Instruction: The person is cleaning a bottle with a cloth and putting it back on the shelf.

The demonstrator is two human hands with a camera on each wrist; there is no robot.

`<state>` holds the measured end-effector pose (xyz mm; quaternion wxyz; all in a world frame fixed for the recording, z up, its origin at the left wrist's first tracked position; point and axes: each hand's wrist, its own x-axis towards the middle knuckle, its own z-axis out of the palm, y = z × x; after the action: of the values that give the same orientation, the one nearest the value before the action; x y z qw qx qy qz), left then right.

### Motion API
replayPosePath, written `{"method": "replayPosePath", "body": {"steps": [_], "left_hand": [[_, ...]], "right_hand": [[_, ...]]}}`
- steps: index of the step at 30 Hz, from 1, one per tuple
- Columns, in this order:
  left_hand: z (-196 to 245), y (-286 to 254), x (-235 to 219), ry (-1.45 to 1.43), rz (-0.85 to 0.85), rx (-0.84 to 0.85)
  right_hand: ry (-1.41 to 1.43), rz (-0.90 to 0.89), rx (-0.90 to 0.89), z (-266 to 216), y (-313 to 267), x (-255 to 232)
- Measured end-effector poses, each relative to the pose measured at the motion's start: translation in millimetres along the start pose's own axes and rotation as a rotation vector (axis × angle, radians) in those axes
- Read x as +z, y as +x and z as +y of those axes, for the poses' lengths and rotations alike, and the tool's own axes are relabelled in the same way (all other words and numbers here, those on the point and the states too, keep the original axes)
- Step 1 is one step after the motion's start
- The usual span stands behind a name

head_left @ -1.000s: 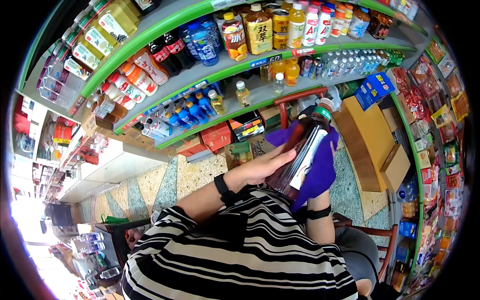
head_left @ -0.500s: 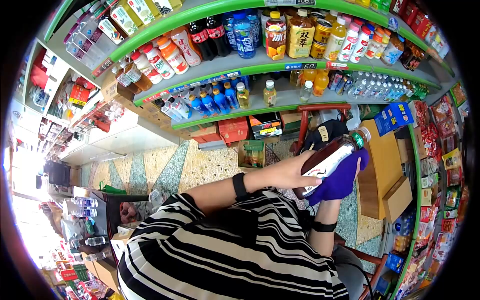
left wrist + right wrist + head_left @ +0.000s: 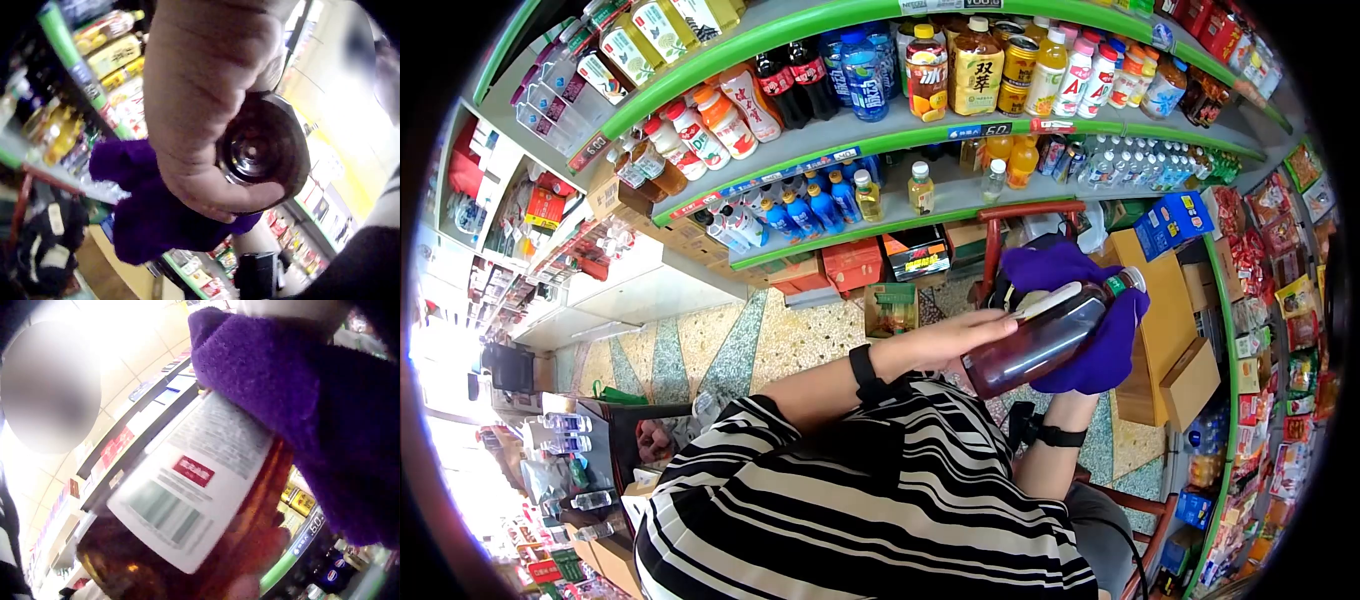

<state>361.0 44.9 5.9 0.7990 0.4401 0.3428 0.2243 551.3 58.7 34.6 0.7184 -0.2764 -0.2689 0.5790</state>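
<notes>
A dark reddish-brown drink bottle (image 3: 1040,345) with a green neck band lies slanted in front of the person, its cap end up and to the right. The left hand (image 3: 948,340) grips its lower end; in the left wrist view, fingers curl around beside the round bottle base (image 3: 253,153). A fuzzy purple cloth (image 3: 1090,370) wraps the bottle's near side and neck, with a fold rising behind. The right hand (image 3: 1074,402) holds the cloth against the bottle from below, its fingers mostly hidden. The white back label (image 3: 190,484) faces the right wrist camera.
Green-edged shelves (image 3: 880,140) full of drinks curve across the front. A red-framed chair (image 3: 992,250) with a black bag stands just beyond the bottle. Cardboard boxes (image 3: 1145,350) and a snack rack (image 3: 1270,300) are at the right.
The bottle has turned about its length, so its label now faces up and away. Purple cloth has come up behind the bottle and around its neck. Earlier, the bottle leaned more steeply.
</notes>
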Motion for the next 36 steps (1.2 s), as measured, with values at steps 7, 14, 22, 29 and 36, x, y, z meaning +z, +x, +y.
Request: {"method": "replayPosePath", "body": {"steps": [7, 14, 22, 29, 36], "left_hand": [[4.7, -3.9, 7.4, 0.764, 0.173, 0.368], [-12.2, 0.7, 2.5, 0.103, -0.191, 0.115], [-10.9, 10.9, 5.3, -0.155, 0.057, 0.067], [2.7, 6.2, 11.7, 0.655, 0.356, 0.243], [3.1, 20.9, 5.4, 0.643, 0.499, 0.249]], "right_hand": [[-0.186, 0.177, 0.035, 12.3, 11.3, -30.9], [-0.065, 0.168, 0.036, 2.0, 11.2, -36.7], [0.013, 0.222, 0.096, 70.8, -17.3, -51.3], [0.023, 0.272, 0.147, 89.9, -18.9, -59.0], [-0.128, 0.164, 0.203, 82.5, -24.3, -53.8]]}}
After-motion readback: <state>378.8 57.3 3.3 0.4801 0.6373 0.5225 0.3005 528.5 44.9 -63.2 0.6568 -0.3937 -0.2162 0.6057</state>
